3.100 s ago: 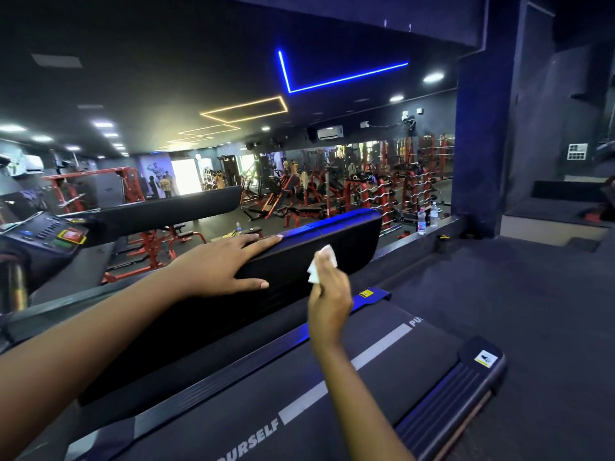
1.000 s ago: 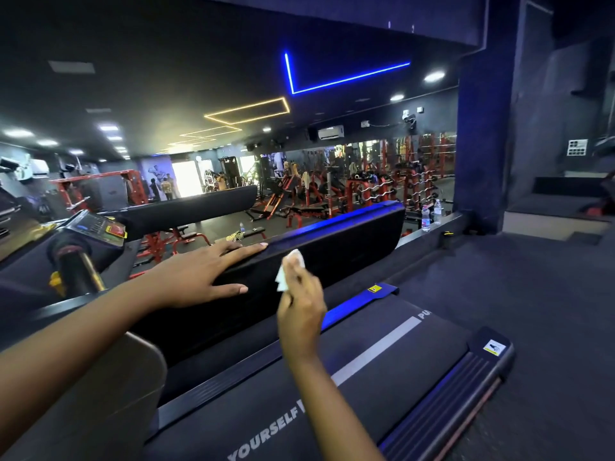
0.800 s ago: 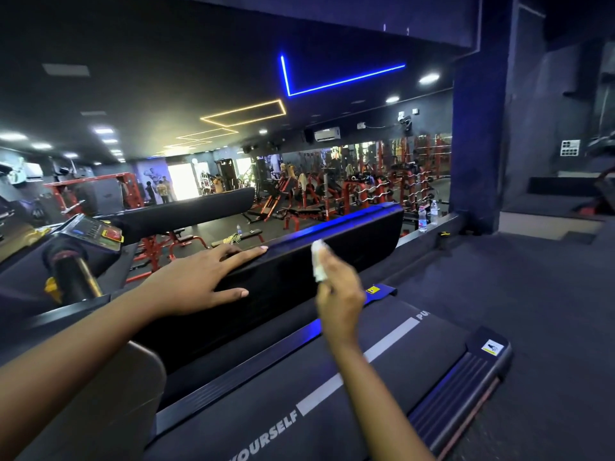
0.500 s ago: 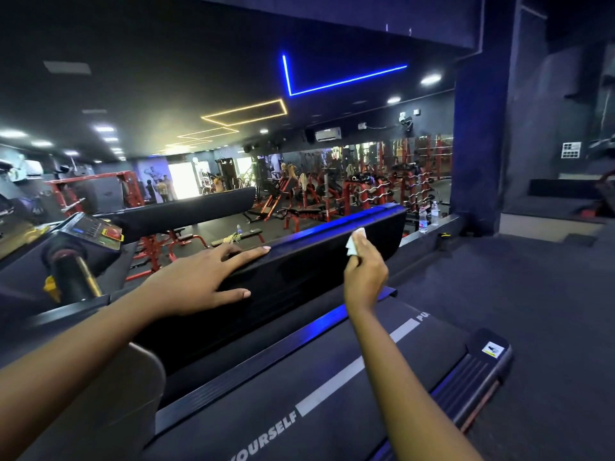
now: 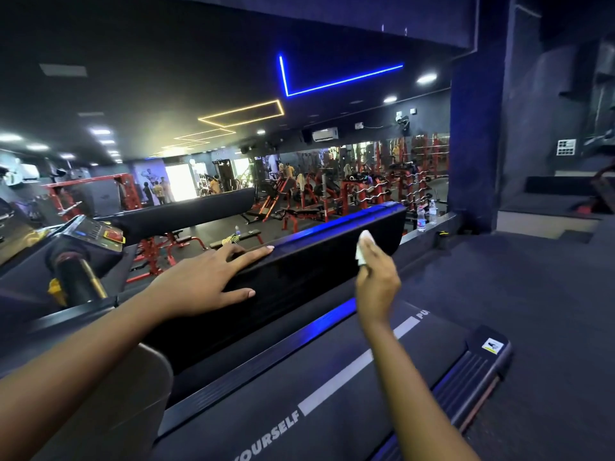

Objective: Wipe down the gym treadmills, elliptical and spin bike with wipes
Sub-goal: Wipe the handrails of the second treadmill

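At a dim gym's cardio row, a console (image 5: 96, 232) glows on the left. Beside it, a person's left hand (image 5: 206, 281) lies flat on top of a black rail (image 5: 299, 274). Its fingers are straight and spread, the thumb lies down the near face, and it holds nothing. It has not shifted in the past three seconds.

Further right, the right hand (image 5: 377, 281) pinches a small white wipe (image 5: 361, 252) between thumb and curled fingers. It appears to press the wipe to the rail's near face, close to the rounded far end. A second ago the wipe was just beside the left hand's fingertips. Since then it has travelled rightward along the rail, reaching the top edge half a second ago, and it now sits slightly lower.

That sweep suggests most of the rail's near side is done, while the patch under the left hand is probably still untouched. Below, the treadmill (image 5: 479, 367) has a belt (image 5: 266, 410) lettered "YOURSELF", and whether it has been wiped cannot be told. Two bottles (image 5: 426, 216) stand on the ledge beyond. No elliptical or spin bike can be made out.
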`<act>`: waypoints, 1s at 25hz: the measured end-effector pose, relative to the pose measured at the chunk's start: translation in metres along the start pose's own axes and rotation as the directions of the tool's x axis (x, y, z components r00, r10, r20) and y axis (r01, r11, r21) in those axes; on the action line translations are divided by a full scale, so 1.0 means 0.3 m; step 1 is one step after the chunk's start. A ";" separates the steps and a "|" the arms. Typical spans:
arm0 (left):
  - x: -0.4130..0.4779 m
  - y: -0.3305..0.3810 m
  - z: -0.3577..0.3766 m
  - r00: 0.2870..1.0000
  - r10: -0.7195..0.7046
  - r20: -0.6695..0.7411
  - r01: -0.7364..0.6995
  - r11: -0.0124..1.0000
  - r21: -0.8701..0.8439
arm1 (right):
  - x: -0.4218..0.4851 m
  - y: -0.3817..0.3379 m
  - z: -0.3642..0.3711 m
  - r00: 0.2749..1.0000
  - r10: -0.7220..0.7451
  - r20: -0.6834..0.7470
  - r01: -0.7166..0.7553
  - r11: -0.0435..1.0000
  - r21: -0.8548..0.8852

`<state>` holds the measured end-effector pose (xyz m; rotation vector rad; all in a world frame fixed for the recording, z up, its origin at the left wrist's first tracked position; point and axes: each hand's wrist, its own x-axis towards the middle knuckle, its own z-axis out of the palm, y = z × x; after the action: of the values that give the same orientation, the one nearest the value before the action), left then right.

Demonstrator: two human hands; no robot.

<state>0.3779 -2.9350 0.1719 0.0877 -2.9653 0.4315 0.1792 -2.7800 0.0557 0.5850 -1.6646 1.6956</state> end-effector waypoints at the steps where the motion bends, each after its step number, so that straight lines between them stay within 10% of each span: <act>1: 0.000 0.000 0.000 1.000 0.002 0.001 -0.002 1.000 0.000 | 0.023 0.048 -0.006 0.995 0.095 0.034 -0.095 0.995 -0.002; 19: -0.103 -0.008 -0.040 1.000 0.006 -0.029 -0.002 0.992 0.129 | -0.210 -0.275 0.042 1.000 -0.024 0.019 0.021 0.990 0.137; 25: -0.266 -0.074 -0.045 0.999 -0.041 -0.016 0.042 0.997 0.062 | 0.017 -0.302 0.076 0.918 0.036 0.395 0.049 0.978 -0.203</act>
<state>0.4602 -2.9494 0.1788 0.1520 -2.9306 0.5167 0.2388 -2.8062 0.1229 0.8732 -2.0917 1.4340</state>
